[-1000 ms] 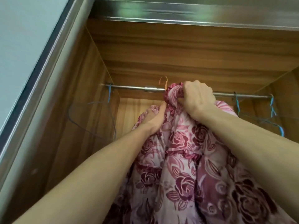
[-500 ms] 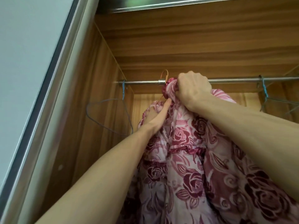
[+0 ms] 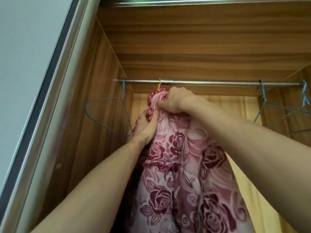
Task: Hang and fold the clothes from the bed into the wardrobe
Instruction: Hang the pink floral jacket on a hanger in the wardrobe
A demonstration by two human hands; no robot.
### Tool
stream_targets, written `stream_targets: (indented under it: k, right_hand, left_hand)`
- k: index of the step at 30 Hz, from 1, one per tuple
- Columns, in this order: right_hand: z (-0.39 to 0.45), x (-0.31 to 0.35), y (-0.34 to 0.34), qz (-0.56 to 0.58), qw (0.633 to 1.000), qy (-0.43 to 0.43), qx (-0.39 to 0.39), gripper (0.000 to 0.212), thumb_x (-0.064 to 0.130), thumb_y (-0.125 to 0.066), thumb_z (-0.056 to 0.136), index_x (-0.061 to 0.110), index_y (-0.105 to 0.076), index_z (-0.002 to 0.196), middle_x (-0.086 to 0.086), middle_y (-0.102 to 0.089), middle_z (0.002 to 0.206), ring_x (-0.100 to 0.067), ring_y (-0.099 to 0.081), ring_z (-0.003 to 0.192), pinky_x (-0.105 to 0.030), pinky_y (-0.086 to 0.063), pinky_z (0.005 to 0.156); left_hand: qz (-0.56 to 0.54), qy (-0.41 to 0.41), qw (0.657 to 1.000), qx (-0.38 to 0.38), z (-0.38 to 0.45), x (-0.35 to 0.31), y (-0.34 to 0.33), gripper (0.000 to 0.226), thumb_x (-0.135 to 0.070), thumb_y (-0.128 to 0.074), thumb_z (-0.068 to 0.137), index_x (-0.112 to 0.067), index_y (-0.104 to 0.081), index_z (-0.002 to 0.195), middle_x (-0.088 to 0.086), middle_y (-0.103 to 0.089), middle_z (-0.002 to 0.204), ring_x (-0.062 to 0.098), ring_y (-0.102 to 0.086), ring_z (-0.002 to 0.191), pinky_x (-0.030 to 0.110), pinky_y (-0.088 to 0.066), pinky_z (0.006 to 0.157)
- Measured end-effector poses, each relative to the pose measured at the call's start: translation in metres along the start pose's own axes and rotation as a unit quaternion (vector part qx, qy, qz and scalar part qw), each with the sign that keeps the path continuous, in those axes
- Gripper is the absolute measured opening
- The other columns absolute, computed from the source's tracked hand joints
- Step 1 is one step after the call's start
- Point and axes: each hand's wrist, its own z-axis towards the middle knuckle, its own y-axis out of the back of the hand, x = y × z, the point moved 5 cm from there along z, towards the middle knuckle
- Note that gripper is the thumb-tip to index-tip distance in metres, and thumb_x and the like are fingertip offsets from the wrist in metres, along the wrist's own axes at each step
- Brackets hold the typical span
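Risk: bunched cloth could slide off the orange hanger (image 3: 159, 84) once released; it sits heaped at the neck, weight uneven. The thin hook could also jump the rail (image 3: 210, 82). Right hand (image 3: 175, 101) clutches the top of the dress (image 3: 176, 165); left hand (image 3: 146, 125) pinches a fold below. Dress: pink, dark red roses, crumpled, hanging inside the wardrobe (image 3: 185, 52) under the rail.

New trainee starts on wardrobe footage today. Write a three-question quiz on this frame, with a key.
1. True or false: the orange hanger hook is over the metal rail.
2. Which hand grips the top of the floral garment just below that hook? A left hand B right hand
3. Fill in: the empty hanger on the left is made of ____.

Key: 1 true; 2 B; 3 wire.
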Motion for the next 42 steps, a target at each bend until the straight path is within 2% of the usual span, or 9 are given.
stream_targets:
  k: [6, 8, 14, 18, 22, 28, 35, 40, 42]
  right_hand:
    - [-0.036, -0.013, 0.016, 0.060, 0.989, 0.050, 0.124, 0.087, 0.065, -0.063, 0.092, 0.018, -0.033, 0.159, -0.006, -0.053, 0.151, -0.027, -0.056, 0.131, -0.039, -0.044, 0.112]
    - [-0.054, -0.023, 0.017, 0.137, 0.984, 0.062, 0.092, 0.083, 0.063, -0.063, 0.093, 0.020, -0.034, 0.157, -0.003, -0.058, 0.144, -0.024, -0.060, 0.123, -0.039, -0.048, 0.108]
    - [-0.121, -0.059, 0.002, 0.331, 0.936, 0.064, -0.097, 0.054, 0.051, -0.056, 0.101, 0.028, -0.041, 0.147, 0.014, -0.058, 0.117, -0.006, -0.059, 0.099, -0.027, -0.045, 0.083]
    - [-0.153, -0.066, -0.023, 0.415, 0.898, 0.115, -0.092, 0.049, 0.044, -0.053, 0.105, 0.041, -0.034, 0.149, 0.034, -0.053, 0.119, 0.023, -0.056, 0.102, 0.002, -0.040, 0.081]
    - [-0.164, -0.054, -0.046, 0.514, 0.844, 0.152, 0.001, 0.059, 0.046, -0.044, 0.108, 0.047, -0.020, 0.162, 0.029, -0.034, 0.161, 0.015, -0.035, 0.141, -0.019, -0.030, 0.119]
    - [-0.156, -0.034, -0.076, 0.588, 0.791, 0.165, 0.040, 0.049, 0.032, -0.031, 0.113, 0.036, -0.029, 0.162, 0.022, -0.030, 0.166, 0.005, -0.024, 0.152, -0.039, -0.017, 0.130]
    - [-0.170, -0.023, -0.084, 0.583, 0.793, 0.153, 0.089, 0.051, 0.026, -0.036, 0.110, 0.038, -0.034, 0.160, 0.020, -0.030, 0.166, 0.004, -0.027, 0.151, -0.040, -0.021, 0.129]
    - [-0.214, -0.053, -0.072, 0.513, 0.850, 0.119, 0.025, 0.043, 0.035, -0.035, 0.113, 0.050, -0.035, 0.153, 0.047, -0.040, 0.143, 0.027, -0.035, 0.131, -0.004, -0.030, 0.109]
    - [-0.240, -0.073, -0.069, 0.453, 0.887, 0.083, -0.020, 0.047, 0.038, -0.039, 0.111, 0.043, -0.034, 0.157, 0.040, -0.038, 0.148, 0.030, -0.030, 0.132, -0.001, -0.026, 0.108]
  left_hand:
    - [-0.010, 0.009, 1.000, 0.003, -0.013, -0.004, 0.001, 0.105, -0.092, -0.036, 0.073, -0.030, -0.034, 0.158, 0.004, -0.050, 0.154, 0.031, -0.050, 0.139, 0.052, -0.035, 0.120]
    - [-0.016, 0.021, 1.000, -0.008, -0.021, -0.010, 0.003, 0.106, -0.091, -0.038, 0.075, -0.025, -0.035, 0.158, 0.006, -0.050, 0.154, 0.032, -0.051, 0.139, 0.053, -0.036, 0.120]
    - [0.069, -0.045, 0.988, -0.130, -0.045, -0.044, 0.021, 0.055, -0.054, -0.052, 0.101, -0.016, -0.051, 0.142, 0.010, -0.058, 0.140, 0.033, -0.057, 0.129, 0.050, -0.048, 0.108]
    - [0.137, -0.090, 0.974, -0.155, -0.082, -0.065, 0.027, 0.046, -0.048, -0.048, 0.104, -0.027, -0.049, 0.145, 0.004, -0.053, 0.144, 0.026, -0.049, 0.135, 0.047, -0.043, 0.111]
    - [0.080, -0.164, 0.977, -0.114, -0.132, -0.087, 0.021, 0.038, -0.040, -0.047, 0.108, -0.030, -0.057, 0.144, -0.001, -0.056, 0.139, 0.018, -0.052, 0.133, 0.041, -0.040, 0.116]
    - [0.147, -0.203, 0.968, -0.003, -0.205, -0.081, 0.033, 0.061, -0.047, -0.045, 0.109, -0.035, -0.024, 0.165, -0.018, -0.033, 0.164, 0.000, -0.028, 0.151, 0.034, -0.026, 0.126]
    - [0.294, -0.247, 0.923, -0.036, -0.246, -0.069, 0.059, 0.063, -0.027, -0.046, 0.109, -0.028, -0.021, 0.167, -0.012, -0.008, 0.174, 0.003, -0.005, 0.159, 0.025, -0.013, 0.126]
    - [0.377, -0.372, 0.848, -0.013, -0.267, -0.072, 0.059, 0.046, -0.026, -0.044, 0.107, -0.011, -0.057, 0.148, 0.007, -0.039, 0.165, 0.022, -0.027, 0.158, 0.041, -0.021, 0.130]
    - [0.400, -0.405, 0.822, 0.031, -0.278, -0.069, 0.052, 0.043, -0.034, -0.045, 0.107, -0.012, -0.069, 0.134, 0.010, -0.048, 0.159, 0.026, -0.031, 0.156, 0.041, -0.021, 0.130]
